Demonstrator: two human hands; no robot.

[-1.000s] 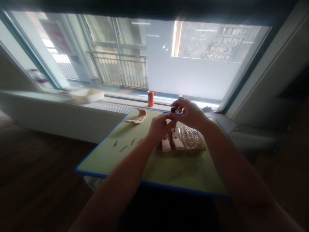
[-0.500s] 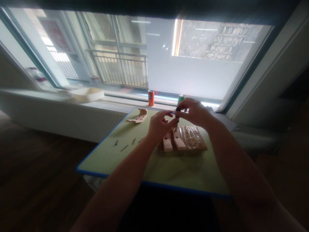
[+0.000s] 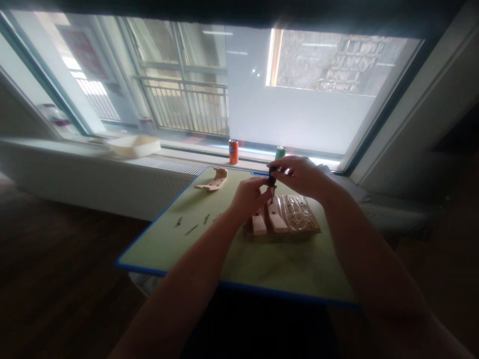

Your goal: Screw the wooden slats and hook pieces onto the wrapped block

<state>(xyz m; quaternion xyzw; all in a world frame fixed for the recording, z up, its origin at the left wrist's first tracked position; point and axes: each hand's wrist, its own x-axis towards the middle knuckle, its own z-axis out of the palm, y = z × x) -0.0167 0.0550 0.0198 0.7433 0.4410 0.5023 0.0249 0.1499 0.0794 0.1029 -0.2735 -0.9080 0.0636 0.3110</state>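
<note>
My right hand [image 3: 299,174] is closed around the black handle of a screwdriver [image 3: 272,174], which stands nearly upright. The fingers of my left hand [image 3: 250,195] pinch round its lower part; whether they also hold a screw is hidden. Below its tip is a curved, pale wooden piece [image 3: 277,222] with dark holes. A second pale wooden piece [image 3: 259,225] lies beside it, partly behind my left hand. Both rest on a brown block [image 3: 303,212] with a shiny, patterned top.
Another curved wooden piece [image 3: 214,180] lies at the table's far left corner. Several small dark screws or bits [image 3: 191,230] are scattered left of my forearm on the blue-edged table [image 3: 157,249]. An orange can [image 3: 233,152], a green can [image 3: 280,151] and a pale tray [image 3: 134,146] stand along the windowsill.
My right hand has shifted its fingers over the top of the screwdriver handle, and the handle sits slightly lower and further left. My left hand's fingers have closed in near the shaft.
</note>
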